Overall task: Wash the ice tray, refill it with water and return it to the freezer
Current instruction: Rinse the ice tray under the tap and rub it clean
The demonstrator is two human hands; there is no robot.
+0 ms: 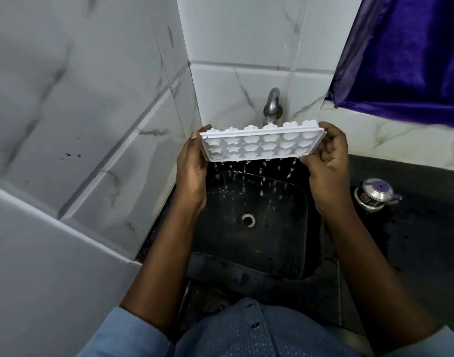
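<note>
A white plastic ice tray with star and flower shaped cells is held over the black sink, tipped steeply toward me on its long edge. Water runs off its lower edge in several thin streams into the basin. My left hand grips the tray's left end. My right hand grips the right end, fingers curled behind it. A steel tap stands on the wall just behind the tray; I see no water coming from it.
Grey-veined white tiles wall in the sink at left and behind. A dark wet counter runs to the right, with a small steel lidded pot on it. A purple curtain hangs at upper right. The drain sits mid-basin.
</note>
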